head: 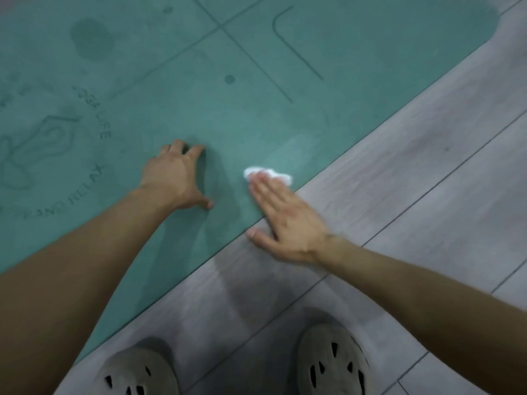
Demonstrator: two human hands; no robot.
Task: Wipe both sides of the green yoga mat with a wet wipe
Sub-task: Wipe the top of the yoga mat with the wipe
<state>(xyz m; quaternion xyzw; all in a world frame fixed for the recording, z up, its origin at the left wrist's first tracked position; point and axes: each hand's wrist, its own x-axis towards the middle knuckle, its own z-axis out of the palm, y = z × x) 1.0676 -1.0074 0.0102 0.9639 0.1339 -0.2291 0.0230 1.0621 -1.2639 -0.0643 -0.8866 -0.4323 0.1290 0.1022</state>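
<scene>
Mat [256, 115] lies flat on the gray plank floor [413, 181], green and smooth, its long side running bottom left to top right. Dark letters on it read "LIFE". Left hand [174, 178] rests spread on the mat, holding nothing. Right hand [282, 220] presses a crumpled white wipe [273, 173] with flat fingers at the mat's edge.

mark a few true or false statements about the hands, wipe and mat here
1. The right hand presses the wet wipe with flat fingers. True.
2. The wet wipe lies mid yoga mat. False: it is near the mat's edge.
3. The left hand holds a second wipe. False: it rests bare on the mat.
4. The mat lies on a grey plank floor. True.
5. The person is barefoot. False: they wear grey shoes.
</scene>
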